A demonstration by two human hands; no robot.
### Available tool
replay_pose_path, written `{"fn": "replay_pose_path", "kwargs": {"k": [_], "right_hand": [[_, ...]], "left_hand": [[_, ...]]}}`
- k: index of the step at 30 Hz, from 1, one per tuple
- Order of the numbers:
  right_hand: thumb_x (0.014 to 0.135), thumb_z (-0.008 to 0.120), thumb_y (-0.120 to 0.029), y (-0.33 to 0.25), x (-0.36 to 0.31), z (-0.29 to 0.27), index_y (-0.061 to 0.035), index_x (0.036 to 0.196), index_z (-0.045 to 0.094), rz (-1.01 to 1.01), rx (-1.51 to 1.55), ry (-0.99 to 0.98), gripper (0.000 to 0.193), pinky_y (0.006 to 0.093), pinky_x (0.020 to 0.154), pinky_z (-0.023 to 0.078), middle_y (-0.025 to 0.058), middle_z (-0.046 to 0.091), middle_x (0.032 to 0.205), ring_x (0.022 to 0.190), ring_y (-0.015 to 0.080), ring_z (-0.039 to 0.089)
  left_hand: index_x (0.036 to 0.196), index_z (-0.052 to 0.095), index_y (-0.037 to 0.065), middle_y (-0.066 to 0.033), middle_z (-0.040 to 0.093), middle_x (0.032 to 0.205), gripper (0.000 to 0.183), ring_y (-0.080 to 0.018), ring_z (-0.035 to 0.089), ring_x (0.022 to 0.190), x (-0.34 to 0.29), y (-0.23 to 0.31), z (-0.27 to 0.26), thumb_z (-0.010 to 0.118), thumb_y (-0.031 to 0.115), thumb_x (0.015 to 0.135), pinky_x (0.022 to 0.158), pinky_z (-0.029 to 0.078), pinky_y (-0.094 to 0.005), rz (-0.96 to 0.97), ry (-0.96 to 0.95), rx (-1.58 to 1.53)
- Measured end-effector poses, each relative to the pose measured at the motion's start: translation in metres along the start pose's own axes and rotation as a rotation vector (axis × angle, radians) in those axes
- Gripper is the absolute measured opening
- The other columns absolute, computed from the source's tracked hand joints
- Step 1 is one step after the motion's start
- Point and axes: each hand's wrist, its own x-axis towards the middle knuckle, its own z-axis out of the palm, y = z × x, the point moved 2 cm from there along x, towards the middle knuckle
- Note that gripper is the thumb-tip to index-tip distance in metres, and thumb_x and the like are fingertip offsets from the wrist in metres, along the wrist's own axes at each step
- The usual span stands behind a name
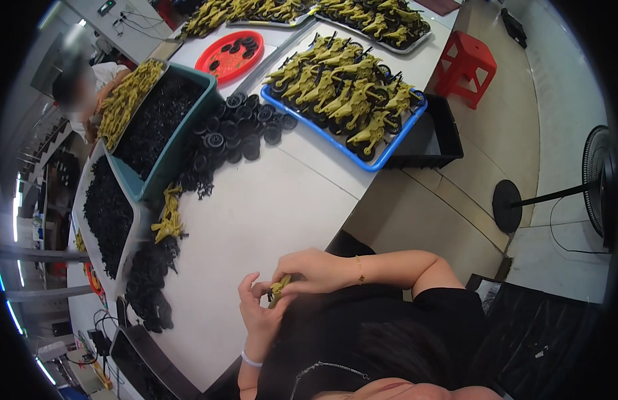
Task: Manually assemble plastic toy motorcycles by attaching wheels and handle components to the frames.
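Observation:
Close to my body, over the near edge of the white table, both my hands meet around a small yellow-green plastic toy motorcycle body (279, 291). My left hand (257, 308) grips it from the left, thumb and fingers curled in. From the right, my right hand (312, 272) pinches the same piece, its fingers covering most of it. A small dark part shows at the piece's left side; what it is I cannot make out. Farther left on the table lie several loose yellow-green bodies (167, 217), beside a pile of black wheels (149, 283).
A blue-rimmed tray (375, 163) of toy motorcycles stands at the far right. A teal bin (139, 187) holds small black parts, next to a white bin (115, 283). More black wheels (232, 130) and a red tray (222, 47) lie beyond. Another person (82, 93) sits at far left.

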Motion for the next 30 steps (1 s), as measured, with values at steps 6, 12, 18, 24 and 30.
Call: {"fn": "replay_pose_path", "kwargs": {"k": [6, 12, 18, 24, 30], "right_hand": [[0.089, 0.06, -0.012, -0.007, -0.045, -0.167, -0.0023, 0.105, 0.06, -0.143, 0.227, 0.894, 0.018, 0.0278, 0.083, 0.049, 0.0065, 0.063, 0.098, 0.091, 0.0156, 0.062], [0.095, 0.057, -0.021, 0.036, -0.088, -0.401, 0.0025, 0.111, 0.06, -0.081, -0.327, 1.236, 0.029, 0.023, 0.084, 0.045, 0.0039, 0.065, 0.1, 0.092, 0.0094, 0.058], [0.09, 0.062, -0.021, 0.095, -0.044, -0.403, -0.0006, 0.105, 0.064, 0.177, -0.382, 0.879, 0.026, 0.0249, 0.079, 0.046, 0.0015, 0.065, 0.093, 0.086, 0.0094, 0.058], [0.09, 0.063, -0.024, 0.158, -0.08, -0.461, -0.0041, 0.117, 0.059, 0.111, -0.499, 0.922, 0.034, 0.0259, 0.084, 0.046, 0.0039, 0.064, 0.103, 0.094, 0.0136, 0.059], [0.093, 0.058, -0.019, 0.059, -0.061, -0.33, -0.0013, 0.115, 0.062, -0.111, -1.093, 1.251, 0.028, 0.0288, 0.077, 0.049, 0.0116, 0.067, 0.105, 0.088, 0.0187, 0.062]], "left_hand": [[0.13, 0.041, 0.002, -0.0168, 0.056, 0.115, 0.066, -0.0259, 0.056, 0.103, 0.014, 0.016, -0.01, 0.075, 0.023, 0.077, 0.096, 0.042, -0.0369, 0.313, 0.18, 0.083], [0.108, 0.059, 0.001, -0.0137, 0.06, 0.11, 0.035, -0.0264, 0.059, 0.099, 0.007, -0.001, -0.003, 0.069, 0.005, 0.074, 0.088, 0.046, -0.0358, 0.178, 0.044, 0.135], [0.104, 0.062, 0.002, -0.0145, 0.062, 0.108, 0.032, -0.0305, 0.06, 0.1, -0.008, -0.006, 0.004, 0.071, 0.005, 0.074, 0.086, 0.047, -0.0358, 0.108, 0.047, 0.196], [0.104, 0.062, 0.003, -0.0139, 0.061, 0.108, 0.03, -0.0319, 0.058, 0.101, -0.012, -0.018, 0.001, 0.069, 0.014, 0.078, 0.087, 0.047, -0.0376, 0.109, 0.056, 0.227], [0.102, 0.062, 0.006, -0.0105, 0.061, 0.103, 0.027, -0.0309, 0.057, 0.096, -0.026, -0.046, -0.023, 0.069, 0.016, 0.078, 0.086, 0.045, -0.0386, 0.142, 0.3, 0.403]]}}
